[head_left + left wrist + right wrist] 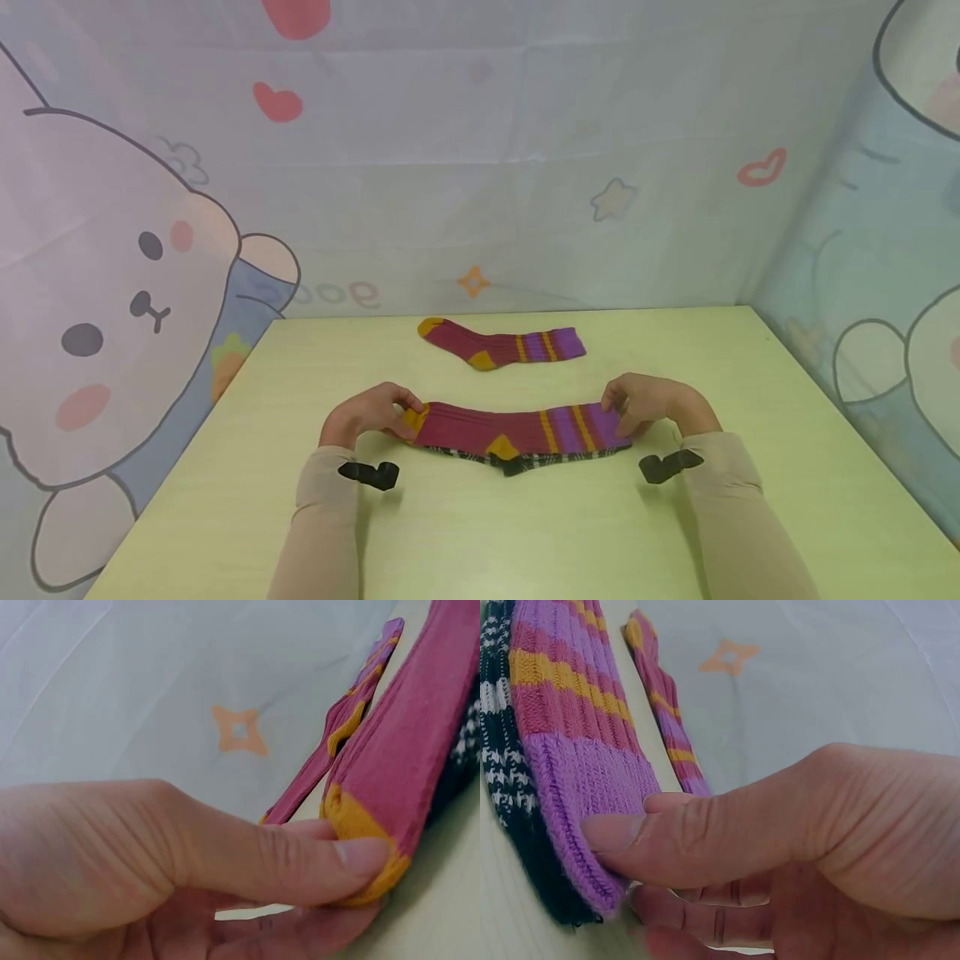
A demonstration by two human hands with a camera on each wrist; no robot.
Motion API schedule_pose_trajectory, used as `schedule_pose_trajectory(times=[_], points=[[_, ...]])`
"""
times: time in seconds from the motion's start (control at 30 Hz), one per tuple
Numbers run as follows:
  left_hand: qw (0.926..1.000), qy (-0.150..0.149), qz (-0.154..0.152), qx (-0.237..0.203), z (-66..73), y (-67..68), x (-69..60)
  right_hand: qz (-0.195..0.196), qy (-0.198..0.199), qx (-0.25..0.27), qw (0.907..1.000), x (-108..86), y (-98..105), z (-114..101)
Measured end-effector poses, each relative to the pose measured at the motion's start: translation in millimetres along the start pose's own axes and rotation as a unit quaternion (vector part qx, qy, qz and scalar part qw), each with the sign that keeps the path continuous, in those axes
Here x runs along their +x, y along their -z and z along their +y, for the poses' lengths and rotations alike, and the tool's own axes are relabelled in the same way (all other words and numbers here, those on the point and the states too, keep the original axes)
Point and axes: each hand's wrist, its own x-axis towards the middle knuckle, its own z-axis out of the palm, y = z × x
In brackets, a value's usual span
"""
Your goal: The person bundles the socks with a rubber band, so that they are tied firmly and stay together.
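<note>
Takes in a yellow-green table [487, 542] and, behind the near sock [465, 427], a pale cloth backdrop [420, 208] printed with hearts [278, 103], stars [613, 200] and, to that sock's left, a big white cartoon bear [112, 317]. Centres on the near sock, spread crosswise over the table: maroon and ribbed, with its yellow toe to the left, its yellow heel toward the viewer and its purple cuff, banded in yellow and maroon, to the right. Pinches the toe of the near sock in the left hand [367, 410], with the thumb on top and fingers beneath. Grips the cuff of the near sock in the right hand [648, 396], with the thumb on the purple knit. Reveals a dark sock [513, 467] with a white plaid pattern under the near sock, peeking out along its front edge. Shows a matching sock [465, 340] behind the near sock, apart from it, toe also to the left. Includes beige sleeves [318, 533] in front of the near sock, with a small black device [384, 476] at each wrist.
</note>
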Motion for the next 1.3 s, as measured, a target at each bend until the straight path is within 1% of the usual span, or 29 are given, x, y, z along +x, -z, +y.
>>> schedule_pose_trajectory(times=[0.1, 0.2, 0.4, 0.5, 0.67, 0.77, 0.83, 0.9, 0.97, 1.07, 1.13, 1.2, 1.3], points=[[0.9996, 0.005, 0.006, 0.025, 4.7, -2.9, 0.6, 0.003, -0.007, -0.012, 0.9999, 0.0, 0, 0], [0.9987, 0.006, 0.006, 0.051, 10.6, -5.8, 0.9, 0.004, -0.010, -0.021, 0.9997, -0.6, 0, -1], [0.9955, 0.010, 0.007, 0.094, 19.0, -9.4, 1.0, -0.002, -0.009, -0.006, 0.9999, -1.1, 0, -2], [0.9942, 0.015, 0.004, 0.106, 21.6, -9.9, -0.3, -0.002, -0.008, 0.003, 1.0000, -1.2, 0, -1], [0.9927, 0.035, -0.003, 0.115, 25.6, -9.7, -4.0, 0.006, -0.014, 0.012, 0.9998, 1.1, -1, 1], [0.9910, 0.043, -0.004, 0.127, 25.7, -9.1, -5.2, 0.009, -0.016, 0.021, 0.9996, 0.7, 0, 1], [0.9895, 0.046, -0.005, 0.137, 25.1, -8.2, -5.9, 0.014, -0.014, 0.017, 0.9997, -0.7, 1, 1], [0.9887, 0.042, -0.007, 0.144, 24.0, -7.1, -6.4, 0.022, -0.015, 0.010, 0.9996, -2.1, 3, 1], [0.9883, 0.032, -0.009, 0.149, 23.3, -5.8, -7.3, 0.034, -0.014, 0.006, 0.9993, -3.8, 6, 1], [0.9890, 0.012, -0.003, 0.148, 23.9, -3.3, -9.2, 0.054, -0.003, 0.019, 0.9983, -5.8, 11, -1], [0.9900, 0.001, 0.009, 0.141, 25.5, -1.3, -10.3, 0.066, 0.013, 0.033, 0.9972, -6.5, 14, -3], [0.9914, -0.007, 0.030, 0.127, 27.3, 0.2, -9.9, 0.080, 0.034, 0.039, 0.9954, -6.3, 16, -6], [0.9930, -0.040, 0.058, 0.094, 31.1, 1.1, -6.5, 0.112, 0.078, 0.041, 0.9898, -3.7, 16, -9]])
